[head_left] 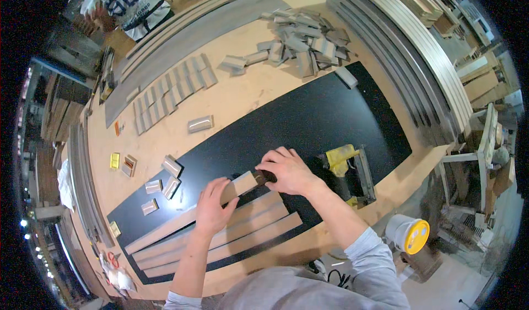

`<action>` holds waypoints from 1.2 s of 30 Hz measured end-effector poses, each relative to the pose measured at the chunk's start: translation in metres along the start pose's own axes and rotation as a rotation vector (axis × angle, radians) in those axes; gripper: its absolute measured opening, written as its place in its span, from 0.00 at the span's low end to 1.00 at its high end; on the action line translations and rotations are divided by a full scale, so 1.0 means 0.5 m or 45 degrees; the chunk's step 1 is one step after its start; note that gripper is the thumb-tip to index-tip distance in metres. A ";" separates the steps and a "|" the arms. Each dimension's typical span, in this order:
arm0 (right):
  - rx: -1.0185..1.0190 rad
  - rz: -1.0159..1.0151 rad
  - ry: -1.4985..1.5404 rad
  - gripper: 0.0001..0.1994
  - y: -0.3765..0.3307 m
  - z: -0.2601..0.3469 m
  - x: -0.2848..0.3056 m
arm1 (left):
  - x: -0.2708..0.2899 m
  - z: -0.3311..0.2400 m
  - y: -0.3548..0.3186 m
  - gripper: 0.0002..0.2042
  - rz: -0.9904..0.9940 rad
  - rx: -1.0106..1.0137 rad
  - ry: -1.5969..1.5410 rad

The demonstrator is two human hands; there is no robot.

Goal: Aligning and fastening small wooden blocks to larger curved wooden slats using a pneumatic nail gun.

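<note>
My left hand (214, 206) is closed around a long pale wooden strip (165, 228), a little short of its far end. That strip slants over the black board (237, 136) on the bench. At the strip's far end, my right hand (289, 171) has its fingers curled over a small dark brown piece (267, 176). The fingers partly cover this piece, and its kind cannot be made out. Nearer to me, several more strips (259, 230) lie side by side on the board. Beyond the left hand are short grooved wooden pieces (172, 166).
Right of my right hand lies a yellow-and-black nail gun (343, 161). Short wooden blocks are heaped (311, 40) at the back, with rows of them (173, 89) to the left. Long mouldings (402, 62) line the right side. A white bucket (401, 230) stands below the bench edge. Another person (129, 7) is at far left.
</note>
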State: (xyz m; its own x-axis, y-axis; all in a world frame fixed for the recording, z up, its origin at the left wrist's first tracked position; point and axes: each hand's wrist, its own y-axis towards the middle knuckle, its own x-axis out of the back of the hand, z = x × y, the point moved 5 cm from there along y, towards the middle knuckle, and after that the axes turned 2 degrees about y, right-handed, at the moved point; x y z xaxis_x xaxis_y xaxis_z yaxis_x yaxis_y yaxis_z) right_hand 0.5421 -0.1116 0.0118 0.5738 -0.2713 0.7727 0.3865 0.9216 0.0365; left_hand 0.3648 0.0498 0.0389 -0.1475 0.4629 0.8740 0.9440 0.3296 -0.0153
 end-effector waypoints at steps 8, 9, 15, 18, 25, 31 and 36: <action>0.012 0.037 0.113 0.25 0.003 -0.025 -0.004 | -0.045 -0.028 0.029 0.26 0.058 -0.008 0.002; 0.015 0.023 0.121 0.25 0.002 -0.026 -0.003 | -0.048 -0.028 0.032 0.26 0.071 -0.011 0.020; 0.010 0.002 0.145 0.25 0.001 -0.032 0.002 | -0.051 -0.033 0.038 0.27 0.084 -0.030 0.007; 0.021 -0.017 0.156 0.23 0.003 -0.035 -0.001 | -0.053 -0.031 0.040 0.27 0.110 -0.007 0.022; 0.046 -0.049 0.144 0.22 0.004 -0.041 0.001 | -0.060 -0.029 0.048 0.26 0.134 0.018 0.056; -0.009 -0.104 0.104 0.18 0.003 -0.040 -0.008 | -0.066 -0.036 0.049 0.25 0.106 0.053 0.098; -0.025 -0.109 0.064 0.18 0.002 -0.033 -0.006 | -0.068 -0.036 0.047 0.25 0.087 0.057 0.112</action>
State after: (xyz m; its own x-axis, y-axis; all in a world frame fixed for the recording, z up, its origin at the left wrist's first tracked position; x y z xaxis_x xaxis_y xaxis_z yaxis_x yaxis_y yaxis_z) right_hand 0.5527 -0.1143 -0.0011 0.5738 -0.3627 0.7343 0.4492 0.8891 0.0881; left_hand 0.3973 0.0273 0.0176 -0.0545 0.4120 0.9095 0.9364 0.3372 -0.0966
